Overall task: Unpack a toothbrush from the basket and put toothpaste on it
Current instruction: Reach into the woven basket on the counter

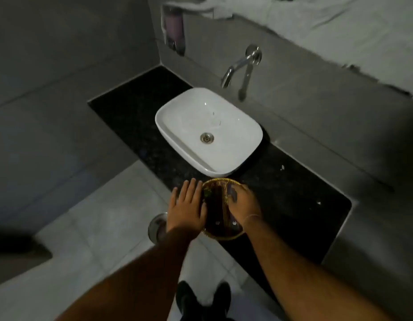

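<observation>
A round woven basket (220,180) with a yellowish rim stands on the black counter near its front edge, just in front of the sink. Its inside is dark, and I make out long dark packets and something green at the left. My left hand (188,208) lies flat against the basket's left side, fingers spread. My right hand (241,202) reaches into the basket from the right, fingers curled around a small greyish item that is too dim to name. No toothbrush or toothpaste can be told apart.
A white vessel sink (242,128) sits on the black counter (293,200), with a chrome wall tap (238,66) above it. A soap dispenser (174,31) hangs at the back left. A round metal object (155,228) stands on the tiled floor below the counter edge.
</observation>
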